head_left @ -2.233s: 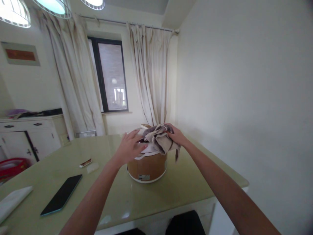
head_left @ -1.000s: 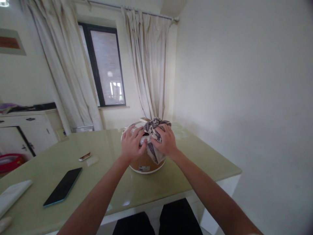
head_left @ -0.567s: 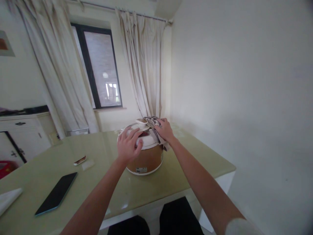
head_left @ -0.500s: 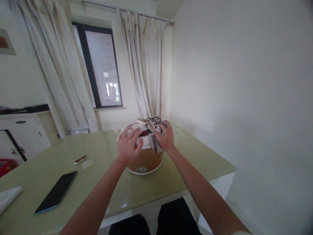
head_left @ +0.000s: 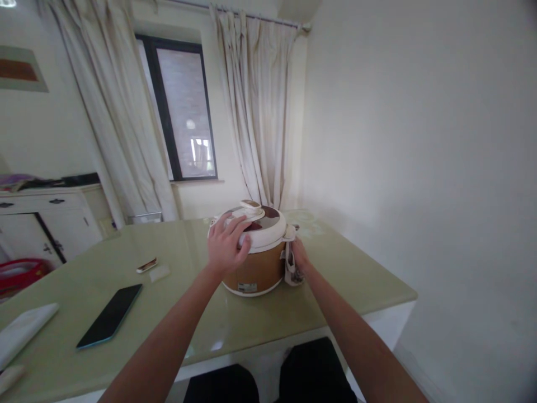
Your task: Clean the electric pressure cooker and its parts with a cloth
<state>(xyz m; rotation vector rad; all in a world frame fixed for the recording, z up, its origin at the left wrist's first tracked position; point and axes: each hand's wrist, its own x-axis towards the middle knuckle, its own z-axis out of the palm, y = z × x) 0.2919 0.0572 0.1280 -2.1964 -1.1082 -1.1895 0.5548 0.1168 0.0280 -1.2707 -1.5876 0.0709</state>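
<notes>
An electric pressure cooker (head_left: 255, 268) with an orange-brown body and a white lid stands upright on the pale green table. Its raised lid handle (head_left: 250, 206) points up at the back of the top. My left hand (head_left: 229, 243) rests on the left front of the lid, fingers spread. At the cooker's right side, below the lid's side lug, my right hand (head_left: 300, 253) has its fingers closed on a patterned cloth (head_left: 293, 273) that hangs against the body. Part of the right fingers is hidden behind the cloth and the cooker.
On the table (head_left: 180, 319) to the left lie a dark tablet (head_left: 111, 315), a small white-and-brown object (head_left: 147, 265) and a translucent piece (head_left: 159, 273). A white object (head_left: 29, 327) lies at the far left. A wall (head_left: 419, 168) stands beyond the table's right edge.
My right hand has moved the cloth off the lid, down to the cooker's right side. My left hand stays on the lid. The view has shifted slightly left.
</notes>
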